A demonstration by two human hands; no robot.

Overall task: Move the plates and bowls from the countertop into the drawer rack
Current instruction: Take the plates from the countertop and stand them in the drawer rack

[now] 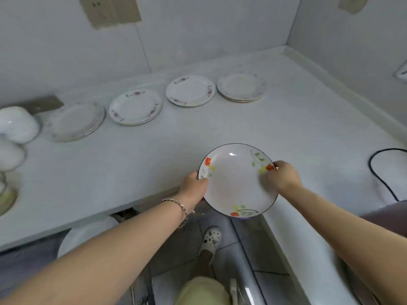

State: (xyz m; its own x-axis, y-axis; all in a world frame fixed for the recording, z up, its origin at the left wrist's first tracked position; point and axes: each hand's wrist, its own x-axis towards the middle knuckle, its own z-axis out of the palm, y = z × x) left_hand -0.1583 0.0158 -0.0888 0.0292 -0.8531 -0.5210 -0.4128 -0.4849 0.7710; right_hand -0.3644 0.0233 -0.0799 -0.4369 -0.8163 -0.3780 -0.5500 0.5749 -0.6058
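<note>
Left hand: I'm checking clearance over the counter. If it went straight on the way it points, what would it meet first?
The left hand, gripping the dark-rimmed flowered plate, points up and away across the pale countertop. The way looks free until the floral-rimmed white plate near the wall, though depth is unclear.

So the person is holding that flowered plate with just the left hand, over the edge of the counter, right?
Not quite: both hands hold it. In the head view the left hand and the right hand grip opposite rims of the flowered plate, over the counter edge.
</note>
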